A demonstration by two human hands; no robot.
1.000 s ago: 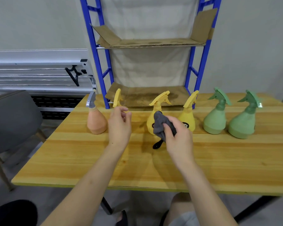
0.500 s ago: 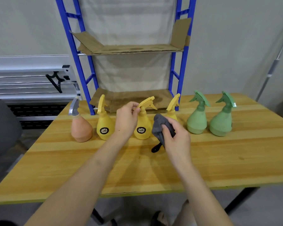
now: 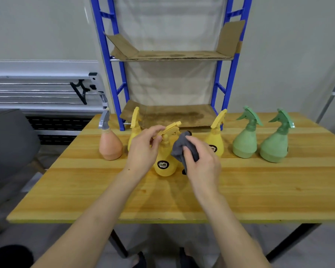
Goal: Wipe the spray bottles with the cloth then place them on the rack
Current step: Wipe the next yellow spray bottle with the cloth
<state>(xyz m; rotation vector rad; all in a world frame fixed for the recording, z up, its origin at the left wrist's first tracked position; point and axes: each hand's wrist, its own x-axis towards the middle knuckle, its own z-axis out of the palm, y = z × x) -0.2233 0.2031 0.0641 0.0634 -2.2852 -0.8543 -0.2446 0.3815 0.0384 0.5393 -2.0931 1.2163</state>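
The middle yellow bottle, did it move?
Yes. The middle yellow bottle came forward out of the row, nearer the person than the orange bottle.

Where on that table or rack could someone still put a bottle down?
The near half of the table, in front of the bottle row, is bare wood. Both cardboard shelves of the rack hold nothing. It is crowded mid-table, where the left hand holds a yellow bottle and the right hand holds the cloth.

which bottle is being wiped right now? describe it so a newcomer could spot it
On the wooden table before the blue rack, six spray bottles stand. It's the yellow bottle pulled forward of the row, between both hands, black round label facing the camera, grey cloth against its side.
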